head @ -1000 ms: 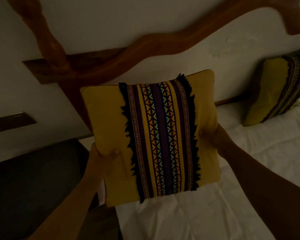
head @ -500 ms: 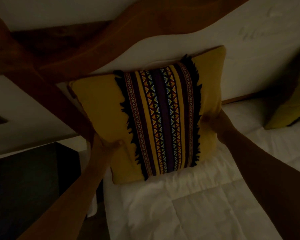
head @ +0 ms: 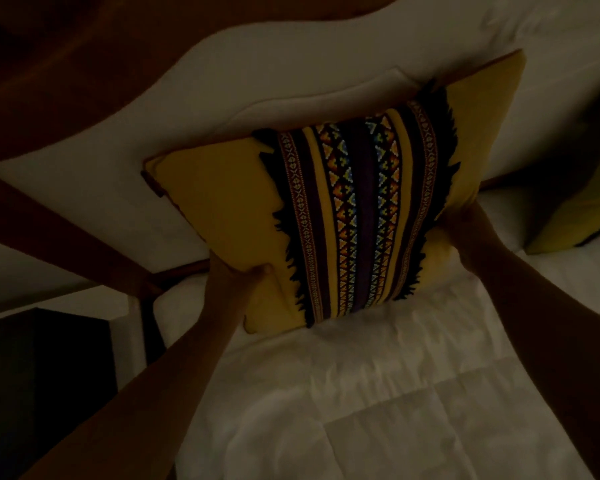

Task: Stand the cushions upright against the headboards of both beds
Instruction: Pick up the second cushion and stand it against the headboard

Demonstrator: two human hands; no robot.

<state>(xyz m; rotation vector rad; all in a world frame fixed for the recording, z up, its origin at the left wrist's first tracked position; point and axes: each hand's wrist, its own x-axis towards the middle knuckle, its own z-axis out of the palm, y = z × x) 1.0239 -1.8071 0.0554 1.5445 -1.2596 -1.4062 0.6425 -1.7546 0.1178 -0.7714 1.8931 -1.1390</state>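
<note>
Two hands, left (head: 238,277) and right (head: 465,233), clamped on cushion (head: 222,216), pressing it upright against headboard (head: 257,74); second cushion (head: 582,209) already leaning; release pending.

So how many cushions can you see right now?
2: a yellow square cushion with a woven patterned band held in both hands against the headboard, and another yellow cushion at the right edge, partly cut off.

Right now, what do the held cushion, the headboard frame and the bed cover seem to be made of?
Cushion: matte mustard woven cloth, with a patterned woven or embroidered centre band edged in black fringe. Headboard frame: smooth, curved reddish-brown wood, probably polished. Bed cover: soft white quilted fabric, creased and stitched in panels. The dim light leaves the finishes uncertain.
</note>
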